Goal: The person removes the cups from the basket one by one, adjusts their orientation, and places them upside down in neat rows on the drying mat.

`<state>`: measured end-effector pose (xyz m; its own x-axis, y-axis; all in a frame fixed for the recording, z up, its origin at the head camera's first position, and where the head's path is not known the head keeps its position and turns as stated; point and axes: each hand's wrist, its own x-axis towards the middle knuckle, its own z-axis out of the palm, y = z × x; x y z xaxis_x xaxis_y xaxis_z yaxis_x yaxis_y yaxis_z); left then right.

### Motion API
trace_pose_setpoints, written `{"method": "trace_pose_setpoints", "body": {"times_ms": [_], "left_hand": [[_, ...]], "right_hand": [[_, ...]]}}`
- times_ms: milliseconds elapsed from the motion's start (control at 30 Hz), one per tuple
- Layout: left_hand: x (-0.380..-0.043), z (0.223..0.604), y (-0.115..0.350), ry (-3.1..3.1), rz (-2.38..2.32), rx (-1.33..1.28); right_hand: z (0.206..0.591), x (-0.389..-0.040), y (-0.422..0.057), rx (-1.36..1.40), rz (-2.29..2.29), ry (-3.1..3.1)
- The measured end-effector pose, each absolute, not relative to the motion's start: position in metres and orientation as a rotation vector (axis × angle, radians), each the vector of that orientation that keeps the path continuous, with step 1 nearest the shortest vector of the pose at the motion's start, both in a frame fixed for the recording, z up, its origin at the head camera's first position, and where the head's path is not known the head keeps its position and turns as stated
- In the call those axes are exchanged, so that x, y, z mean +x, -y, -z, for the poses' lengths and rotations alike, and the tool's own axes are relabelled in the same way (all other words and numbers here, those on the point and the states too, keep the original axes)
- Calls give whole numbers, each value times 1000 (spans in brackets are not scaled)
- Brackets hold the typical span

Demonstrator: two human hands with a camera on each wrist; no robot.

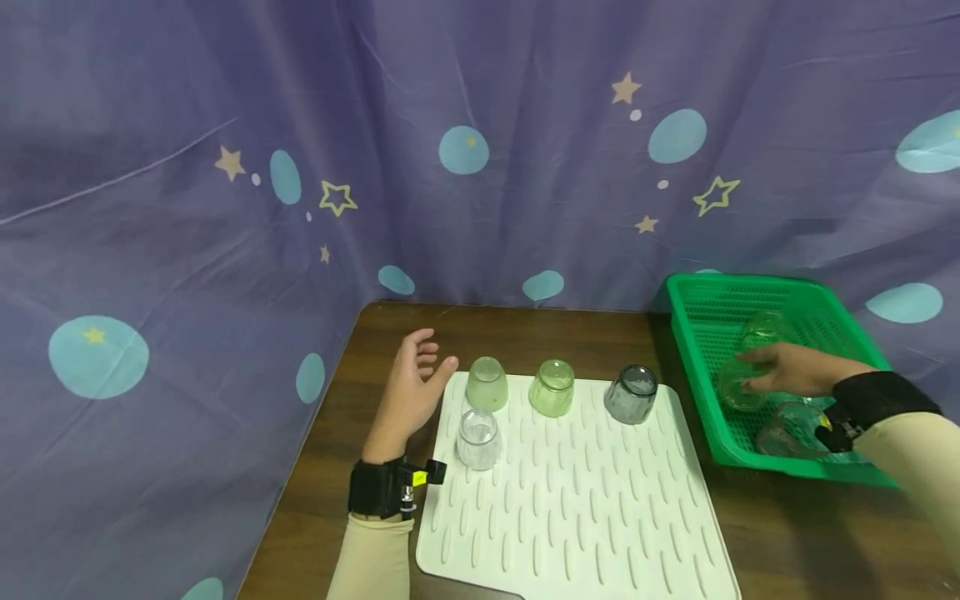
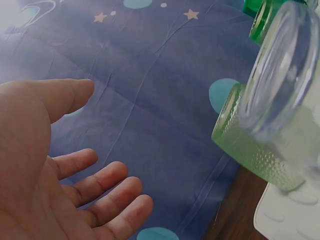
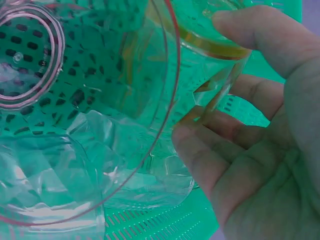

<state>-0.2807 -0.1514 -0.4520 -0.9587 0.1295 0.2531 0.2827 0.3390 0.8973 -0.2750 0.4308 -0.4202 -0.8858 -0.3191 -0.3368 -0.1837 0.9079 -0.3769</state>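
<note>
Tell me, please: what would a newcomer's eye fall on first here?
Probably the bright green basket at the right, where the right hand holds a yellow-tinted glass tumbler. Next comes the white ridged mat at lower centre, bearing four tumblers in green, clear and grey glass. Behind everything hangs a star-patterned purple curtain.

Looks household, kitchen-like; exact kind of room cannot be told; purple curtain (image 1: 540, 237) with printed stars (image 1: 626, 88) and blue ovals (image 1: 463, 152) hangs along two sides of dark wooden table (image 1: 510, 333); white ridged mat (image 1: 585, 500), drinking glasses (image 1: 553, 389) and green plastic basket (image 1: 712, 312) suggest everyday home kitchenware
</note>
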Motion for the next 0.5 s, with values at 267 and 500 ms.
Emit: {"method": "trace_pose_setpoints", "body": {"times_ms": [267, 500], "left_hand": [[-274, 457, 147, 2407, 1699, -541], [-272, 451, 138, 2350, 1703, -619]], "right_hand": [[419, -258, -430, -312, 451, -2837], [396, -227, -409, -189, 584, -3167]]}}
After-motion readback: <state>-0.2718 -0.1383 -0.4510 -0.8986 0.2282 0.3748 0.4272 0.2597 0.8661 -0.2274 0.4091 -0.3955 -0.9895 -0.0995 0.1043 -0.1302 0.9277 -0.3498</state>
